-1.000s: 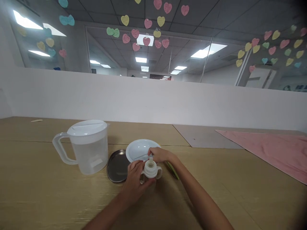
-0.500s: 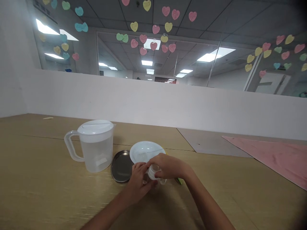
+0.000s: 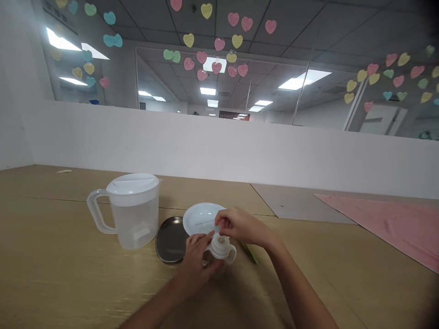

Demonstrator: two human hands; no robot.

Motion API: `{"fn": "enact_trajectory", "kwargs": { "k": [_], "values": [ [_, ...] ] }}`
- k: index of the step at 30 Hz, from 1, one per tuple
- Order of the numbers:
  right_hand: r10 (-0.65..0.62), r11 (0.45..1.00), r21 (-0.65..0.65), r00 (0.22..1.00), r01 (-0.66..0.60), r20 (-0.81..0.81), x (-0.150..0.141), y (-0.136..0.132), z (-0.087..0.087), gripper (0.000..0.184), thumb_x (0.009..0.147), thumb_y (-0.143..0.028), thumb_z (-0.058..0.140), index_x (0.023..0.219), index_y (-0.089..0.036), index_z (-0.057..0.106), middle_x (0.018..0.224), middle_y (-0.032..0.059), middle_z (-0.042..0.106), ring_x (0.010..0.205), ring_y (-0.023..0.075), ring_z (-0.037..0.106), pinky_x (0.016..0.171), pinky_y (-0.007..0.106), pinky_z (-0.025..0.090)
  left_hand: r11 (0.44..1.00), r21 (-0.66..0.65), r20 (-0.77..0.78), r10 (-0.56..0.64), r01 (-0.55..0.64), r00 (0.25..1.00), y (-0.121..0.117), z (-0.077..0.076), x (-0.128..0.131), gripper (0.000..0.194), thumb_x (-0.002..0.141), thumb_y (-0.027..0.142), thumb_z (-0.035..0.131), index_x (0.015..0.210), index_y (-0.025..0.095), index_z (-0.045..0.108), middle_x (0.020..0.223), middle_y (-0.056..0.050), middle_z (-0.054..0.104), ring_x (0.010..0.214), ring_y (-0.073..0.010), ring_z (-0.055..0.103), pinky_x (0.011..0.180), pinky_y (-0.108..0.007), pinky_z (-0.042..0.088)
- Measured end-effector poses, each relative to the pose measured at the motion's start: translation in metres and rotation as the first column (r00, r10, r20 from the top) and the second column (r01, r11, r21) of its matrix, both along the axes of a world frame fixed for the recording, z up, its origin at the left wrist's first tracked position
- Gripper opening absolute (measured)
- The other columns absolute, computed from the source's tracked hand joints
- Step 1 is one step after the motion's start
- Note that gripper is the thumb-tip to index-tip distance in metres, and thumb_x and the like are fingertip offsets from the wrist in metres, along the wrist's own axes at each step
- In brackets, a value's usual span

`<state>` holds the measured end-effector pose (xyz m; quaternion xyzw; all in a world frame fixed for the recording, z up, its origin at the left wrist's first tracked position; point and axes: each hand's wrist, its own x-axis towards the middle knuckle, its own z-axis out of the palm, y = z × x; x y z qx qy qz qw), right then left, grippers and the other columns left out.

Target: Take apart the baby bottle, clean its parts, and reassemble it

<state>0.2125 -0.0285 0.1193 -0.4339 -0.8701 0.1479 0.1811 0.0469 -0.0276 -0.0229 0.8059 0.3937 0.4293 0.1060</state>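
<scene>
A small clear bottle with a white collar and side handles [image 3: 220,247], like a baby's bottle, stands on the table in front of me. My left hand [image 3: 199,260] is closed round its left side, fingers on top and thumb low at the front. Just above the bottle's mouth, my right hand [image 3: 236,224] is pinched, and a small translucent piece shows under its fingertips; I cannot make out what it is. Behind both hands is a white bowl [image 3: 197,214], partly covered by the right hand. A dark round metal dish [image 3: 170,242] lies to the left of my left hand.
A translucent lidded pitcher [image 3: 135,219] with liquid inside stands at the left. A thin green item [image 3: 251,254] lies right of the bottle, partly under my right arm. A pink cloth [image 3: 384,221] spreads at the far right. A white wall [image 3: 206,146] bounds the table [image 3: 85,283].
My right hand has lifted off the bottle's top and moved slightly up, uncovering the white collar and right handle. More of the green item shows. My left hand keeps its hold.
</scene>
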Motion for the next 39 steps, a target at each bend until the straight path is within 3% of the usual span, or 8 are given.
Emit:
{"fn": "enact_trajectory", "kwargs": {
  "k": [5, 9, 13, 17, 20, 24, 32, 39],
  "values": [
    [0.12, 0.993, 0.038, 0.972, -0.115, -0.202, 0.005, -0.006, 0.011, 0.026, 0.075, -0.007, 0.047, 0.093, -0.02, 0.06, 0.084, 0.0017, 0.064, 0.08, 0.0128, 0.06, 0.069, 0.025, 0.047, 1.0, 0.018, -0.017, 0.014, -0.013, 1.0, 0.004, -0.002, -0.001, 0.057, 0.075, 0.048, 0.055, 0.125, 0.022, 0.045, 0.111, -0.011, 0.058, 0.104, -0.0268, 0.048, 0.089, -0.044, 0.036],
    [0.055, 0.98, 0.195, 0.885, 0.042, -0.463, 0.009, -0.009, 0.021, 0.017, 0.078, -0.016, 0.051, 0.092, -0.019, 0.06, 0.09, 0.0037, 0.065, 0.084, 0.0145, 0.061, 0.078, 0.03, 0.049, 1.0, 0.006, -0.018, 0.014, -0.014, 1.0, 0.006, -0.009, -0.001, 0.065, 0.075, 0.049, 0.055, 0.132, 0.023, 0.036, 0.115, -0.011, 0.056, 0.107, -0.0271, 0.047, 0.092, -0.045, 0.034],
    [0.036, 0.854, 0.401, 0.732, 0.331, -0.68, 0.01, -0.014, 0.026, 0.015, 0.077, -0.022, 0.056, 0.092, -0.02, 0.058, 0.084, 0.0029, 0.065, 0.08, 0.0158, 0.062, 0.078, 0.033, 0.05, 0.998, 0.053, 0.045, -0.031, 0.028, 0.999, 0.005, -0.012, -0.003, 0.08, 0.076, 0.049, 0.054, 0.139, 0.022, 0.013, 0.133, -0.014, 0.041, 0.119, -0.0293, 0.038, 0.095, -0.046, 0.032],
    [-0.027, 0.736, 0.477, 0.725, 0.48, -0.689, 0.003, -0.01, 0.019, 0.013, 0.077, -0.025, 0.055, 0.088, -0.02, 0.059, 0.083, 0.0036, 0.065, 0.075, 0.016, 0.062, 0.073, 0.032, 0.051, 0.992, 0.114, 0.151, 0.032, -0.05, 0.988, 0.003, -0.005, -0.008, 0.053, 0.084, 0.04, 0.044, 0.131, 0.021, 0.028, 0.136, -0.013, 0.036, 0.124, -0.0267, 0.033, 0.098, -0.044, 0.03],
    [-0.107, 0.775, 0.437, 0.776, 0.457, -0.621, -0.007, 0.005, 0.005, 0.01, 0.077, -0.024, 0.054, 0.082, -0.019, 0.061, 0.078, 0.0031, 0.066, 0.069, 0.0143, 0.06, 0.067, 0.028, 0.05, 0.99, 0.113, 0.16, 0.066, -0.085, 0.985, 0.006, 0.003, -0.014, 0.034, 0.087, 0.037, 0.039, 0.116, 0.021, 0.044, 0.134, -0.012, 0.041, 0.123, -0.0252, 0.036, 0.098, -0.044, 0.03],
    [-0.167, 0.847, 0.324, 0.789, 0.422, -0.592, -0.02, 0.026, -0.016, 0.007, 0.074, -0.022, 0.055, 0.073, -0.019, 0.061, 0.07, 0.0016, 0.065, 0.064, 0.0133, 0.059, 0.063, 0.026, 0.048, 0.996, 0.083, 0.047, 0.021, -0.025, 0.999, 0.015, 0.007, -0.02, 0.032, 0.089, 0.035, 0.033, 0.114, 0.024, 0.051, 0.133, -0.007, 0.045, 0.123, -0.0225, 0.037, 0.1, -0.044, 0.027],
    [-0.218, 0.95, -0.038, 0.571, 0.31, -0.791, -0.028, 0.039, -0.03, 0.015, 0.064, -0.03, 0.062, 0.068, -0.016, 0.059, 0.064, 0.002, 0.06, 0.057, 0.0135, 0.057, 0.051, 0.026, 0.053, 0.997, -0.012, 0.026, -0.077, 0.077, 0.997, 0.021, 0.004, -0.018, 0.038, 0.091, 0.036, 0.028, 0.12, 0.024, 0.049, 0.13, -0.006, 0.049, 0.123, -0.0197, 0.037, 0.102, -0.044, 0.025],
    [-0.227, 0.949, -0.072, 0.506, 0.306, -0.832, -0.02, 0.049, -0.03, 0.018, 0.061, -0.032, 0.064, 0.068, -0.016, 0.059, 0.063, 0.0019, 0.058, 0.057, 0.0133, 0.055, 0.05, 0.028, 0.055, 0.994, -0.075, -0.034, 0.082, -0.085, 0.996, 0.027, 0.005, -0.018, 0.039, 0.091, 0.036, 0.025, 0.106, 0.028, 0.059, 0.115, -0.001, 0.06, 0.118, -0.0225, 0.04, 0.101, -0.053, 0.017]
  ]
}}
